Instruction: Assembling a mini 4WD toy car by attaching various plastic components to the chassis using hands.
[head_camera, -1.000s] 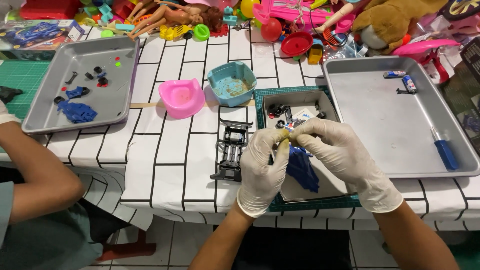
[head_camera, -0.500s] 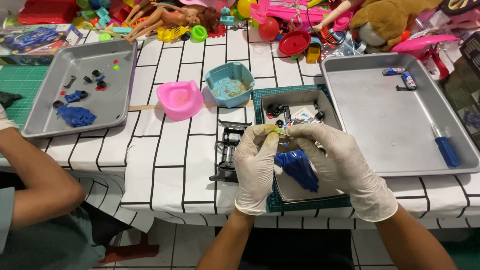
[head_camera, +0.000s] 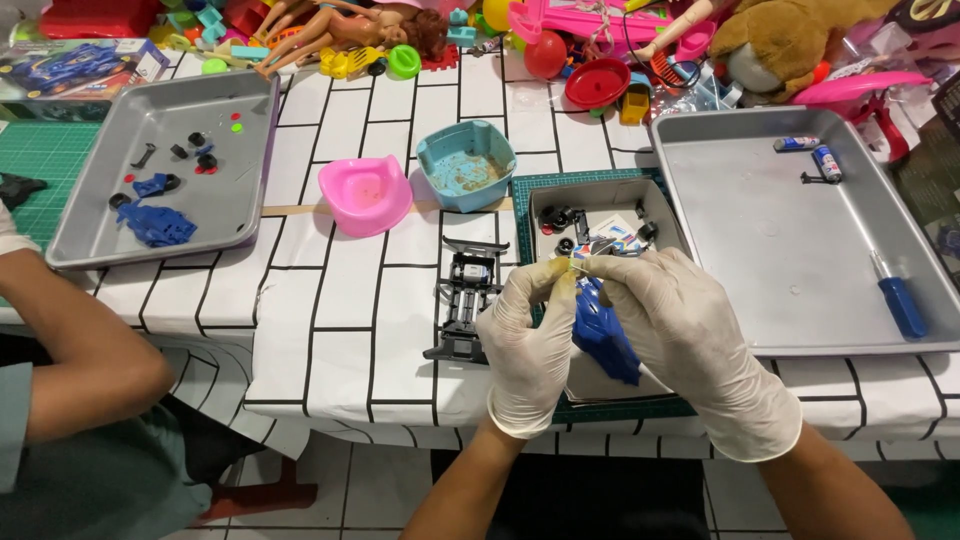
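Both my hands wear white gloves and meet above a small grey tray (head_camera: 547, 199). My left hand (head_camera: 528, 335) and my right hand (head_camera: 690, 340) pinch a tiny yellowish part (head_camera: 568, 265) between their fingertips. Under my right hand lies a blue toy car body (head_camera: 604, 335) in the grey tray, with small black wheels (head_camera: 560, 216) and a sticker sheet (head_camera: 612, 236) behind it. A black toy car chassis (head_camera: 468, 298) lies on the tablecloth just left of my left hand.
A pink potty-shaped bowl (head_camera: 365, 193) and teal bowl (head_camera: 466, 165) stand behind the chassis. A large tray (head_camera: 800, 300) at right holds batteries (head_camera: 812, 153) and a blue-handled screwdriver (head_camera: 898, 300). Another person's arm (head_camera: 70, 340) rests at left by a tray (head_camera: 90, 235) of parts. Toys crowd the back.
My hands have stayed pinched together on the small part and shifted slightly. The camera view drifted a little; the other person's arm barely moved.
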